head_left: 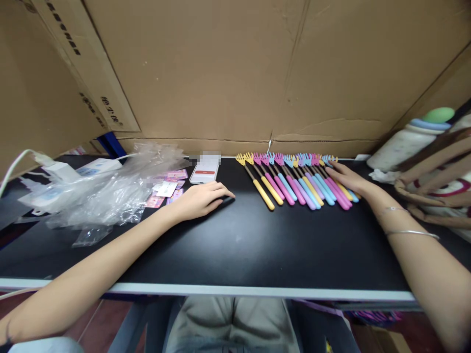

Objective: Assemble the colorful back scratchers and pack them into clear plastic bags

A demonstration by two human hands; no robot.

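My left hand (pixel 201 200) lies on the black tabletop with its fingers stretched out and the thumb a little apart, holding nothing. Just behind it is a phone (pixel 204 169) with a lit screen. To the right, several back scratchers (pixel 290 189) lie side by side in a slanted row, claw ends toward the cardboard and pink, yellow, blue and purple handles toward me. My right hand (pixel 346 177) rests on the right end of this row, fingers extended over the last back scratchers and partly covering them.
Crumpled clear plastic bags (pixel 106 196) lie at left, near printed cards (pixel 172 189) and a white charger (pixel 61 171). A cardboard wall (pixel 221 73) closes the back. At right are a white bottle (pixel 405 144) and a tan-handled bag (pixel 437 181). The table's pale edge (pixel 235 290) runs in front.
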